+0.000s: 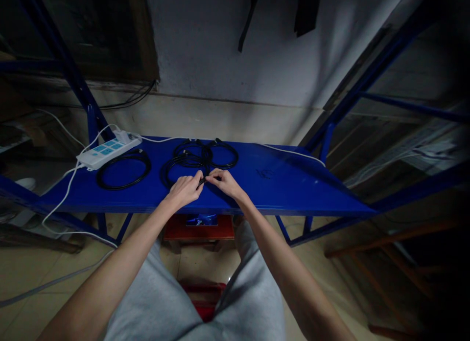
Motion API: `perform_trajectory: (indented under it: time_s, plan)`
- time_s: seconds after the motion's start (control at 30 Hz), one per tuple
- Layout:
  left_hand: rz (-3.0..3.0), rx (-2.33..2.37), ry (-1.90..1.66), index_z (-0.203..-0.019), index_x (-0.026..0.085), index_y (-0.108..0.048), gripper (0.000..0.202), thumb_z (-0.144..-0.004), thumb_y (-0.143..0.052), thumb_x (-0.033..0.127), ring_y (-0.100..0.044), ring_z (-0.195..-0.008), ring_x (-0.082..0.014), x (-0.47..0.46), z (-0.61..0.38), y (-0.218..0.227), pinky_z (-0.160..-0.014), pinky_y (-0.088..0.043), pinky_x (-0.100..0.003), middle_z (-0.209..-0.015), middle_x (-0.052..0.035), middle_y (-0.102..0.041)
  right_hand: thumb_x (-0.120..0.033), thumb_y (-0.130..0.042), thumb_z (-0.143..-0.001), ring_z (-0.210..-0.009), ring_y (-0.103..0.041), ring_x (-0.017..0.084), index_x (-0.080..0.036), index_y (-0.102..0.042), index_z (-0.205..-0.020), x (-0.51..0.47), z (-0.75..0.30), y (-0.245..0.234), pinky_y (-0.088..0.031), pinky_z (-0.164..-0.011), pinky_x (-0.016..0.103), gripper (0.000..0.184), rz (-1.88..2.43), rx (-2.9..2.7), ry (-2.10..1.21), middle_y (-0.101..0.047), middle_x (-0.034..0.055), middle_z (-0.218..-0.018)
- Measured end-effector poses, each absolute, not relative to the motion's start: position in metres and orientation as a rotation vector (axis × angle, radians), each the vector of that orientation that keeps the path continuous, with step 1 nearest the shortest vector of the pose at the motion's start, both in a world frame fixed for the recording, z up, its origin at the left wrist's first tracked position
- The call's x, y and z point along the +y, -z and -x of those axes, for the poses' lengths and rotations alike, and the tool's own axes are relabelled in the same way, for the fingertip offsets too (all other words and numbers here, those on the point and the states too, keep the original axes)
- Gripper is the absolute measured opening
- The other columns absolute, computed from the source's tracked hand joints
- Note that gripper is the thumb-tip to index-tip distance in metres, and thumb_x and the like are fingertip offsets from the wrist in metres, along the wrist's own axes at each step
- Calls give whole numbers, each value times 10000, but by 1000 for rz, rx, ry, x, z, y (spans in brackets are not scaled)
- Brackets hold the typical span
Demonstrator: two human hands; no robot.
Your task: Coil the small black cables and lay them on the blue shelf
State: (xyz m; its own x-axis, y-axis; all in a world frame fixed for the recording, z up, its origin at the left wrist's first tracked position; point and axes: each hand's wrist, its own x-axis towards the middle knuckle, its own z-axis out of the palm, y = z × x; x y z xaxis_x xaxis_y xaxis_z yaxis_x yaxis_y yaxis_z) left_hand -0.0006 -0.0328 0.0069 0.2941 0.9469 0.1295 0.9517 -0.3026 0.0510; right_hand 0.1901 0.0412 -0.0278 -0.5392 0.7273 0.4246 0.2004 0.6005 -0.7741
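My left hand (pixel 184 190) and my right hand (pixel 224 181) meet at the front middle of a blue metal shelf (pixel 286 184). Both are closed in a pinch on the end of a black cable (pixel 203 180) that runs between them. Just behind the hands lie tangled coils of black cables (pixel 200 157). Another black cable coil (pixel 123 170) lies flat to the left. A white power strip (pixel 108 151) with blue switches sits at the shelf's back left, its white cord trailing off the edge.
Blue rack posts (pixel 66 62) rise at left and right. A white wire (pixel 290 152) crosses the shelf's back right. A red stool (pixel 198 231) stands under the shelf by my knees. Dark cloth (pixel 304 11) hangs on the wall.
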Motion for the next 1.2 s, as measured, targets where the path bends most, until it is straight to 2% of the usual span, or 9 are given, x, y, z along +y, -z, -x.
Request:
perform_trajectory:
  time_s: [0.17,0.3,0.53,0.73,0.97,1.2]
  plan:
    - [2496,-1849,181,-1233,184,-508,303,-1019,-389,363,-731,-909,-293,-34,-1,-9,-835,-518,-362,-926,-112,-740,-351,-697,-845,-786,-600,166,-165,-746,-777,39,-189,27,-438,-744,294,203,793,-2014,-865,-690,51,-843]
    - [2494,-1848,192,-1233,185,-522,308,-1019,-395,365,-730,-928,-281,-35,-2,-10,-860,-517,-356,-942,-111,-739,-260,-654,-804,-706,-542,138,-153,-732,-815,35,-188,24,-407,-686,271,133,837,-1972,-852,-689,22,-785]
    - [2487,-1831,187,-1240,180,-525,316,-1018,-385,357,-733,-906,-293,-35,-2,-9,-838,-523,-375,-931,-122,-741,-230,-624,-760,-679,-512,132,-152,-720,-799,31,-185,21,-400,-671,267,130,873,-1994,-869,-690,16,-764]
    - [2498,-1859,202,-1244,183,-516,319,-1027,-369,364,-729,-916,-285,-38,-2,-12,-864,-513,-373,-940,-121,-739,-194,-602,-736,-684,-516,131,-159,-696,-823,28,-185,20,-405,-669,253,133,859,-2063,-756,-662,8,-757]
    - [2519,-1874,198,-1229,191,-513,303,-1029,-370,368,-726,-940,-284,-39,-2,-14,-873,-507,-372,-957,-119,-741,-178,-596,-729,-664,-504,119,-173,-616,-862,21,-184,13,-378,-641,231,135,849,-2150,-683,-607,-19,-751]
    - [2533,-1832,203,-1223,200,-514,286,-1027,-377,358,-726,-946,-272,-40,-2,-16,-856,-506,-349,-966,-112,-742,-201,-609,-721,-611,-466,112,-191,-549,-816,15,-182,8,-325,-587,230,113,933,-2180,-638,-546,-41,-689]
